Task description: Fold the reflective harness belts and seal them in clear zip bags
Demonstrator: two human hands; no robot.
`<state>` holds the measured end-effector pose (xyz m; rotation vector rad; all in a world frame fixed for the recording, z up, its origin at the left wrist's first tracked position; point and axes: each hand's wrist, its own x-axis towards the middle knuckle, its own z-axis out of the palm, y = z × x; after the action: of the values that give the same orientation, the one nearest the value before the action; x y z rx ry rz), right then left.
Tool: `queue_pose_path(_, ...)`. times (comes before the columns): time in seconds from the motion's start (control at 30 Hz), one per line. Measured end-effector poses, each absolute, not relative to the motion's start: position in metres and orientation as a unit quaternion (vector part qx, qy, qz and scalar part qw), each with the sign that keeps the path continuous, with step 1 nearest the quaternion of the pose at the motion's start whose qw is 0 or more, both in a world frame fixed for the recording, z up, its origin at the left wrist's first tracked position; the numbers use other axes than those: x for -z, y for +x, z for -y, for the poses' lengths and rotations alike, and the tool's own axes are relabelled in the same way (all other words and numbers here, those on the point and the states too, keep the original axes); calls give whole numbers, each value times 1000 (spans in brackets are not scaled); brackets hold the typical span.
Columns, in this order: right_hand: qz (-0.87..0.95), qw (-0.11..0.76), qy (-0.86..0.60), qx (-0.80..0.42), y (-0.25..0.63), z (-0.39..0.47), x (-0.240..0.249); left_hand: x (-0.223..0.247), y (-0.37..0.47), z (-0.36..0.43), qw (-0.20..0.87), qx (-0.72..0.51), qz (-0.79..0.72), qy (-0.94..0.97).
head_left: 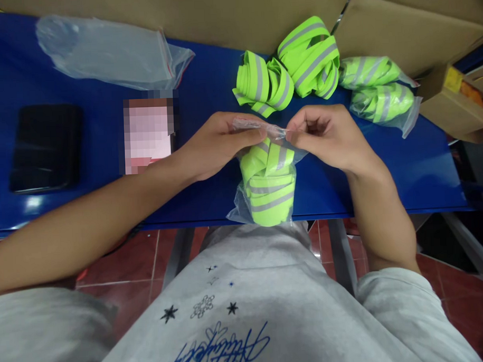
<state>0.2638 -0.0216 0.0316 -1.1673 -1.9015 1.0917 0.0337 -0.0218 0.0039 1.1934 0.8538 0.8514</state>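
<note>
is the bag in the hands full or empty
Full: the clear bag holds a folded neon-yellow reflective band, its top pinched between the left hand and right hand.

Blue tabletop [206, 92]. On it: empty clear bags [110, 51], black phone [45, 148], loose neon bands [287, 68]. Bagged bands [375, 89] far right, one bagged bundle [270, 188] at near edge.

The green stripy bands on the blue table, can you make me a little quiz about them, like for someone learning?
1. True or false: both hands pinch the top of the clear bag with a folded green band inside.
2. How many loose green bundles lie unbagged beyond the hands? A one, B two, C four.
3. What dark flat thing lies at the far left of the blue table?

Key:
1. True: left hand and right hand hold it.
2. B: the smaller bundle and the bigger bundle.
3. A black phone.
</note>
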Motion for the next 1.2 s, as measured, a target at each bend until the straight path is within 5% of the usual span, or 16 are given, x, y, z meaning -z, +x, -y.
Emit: queue_pose_path(1.2,763,269,-409,-423,258,24,-30,-5,30,27,552,-372,-389,637)
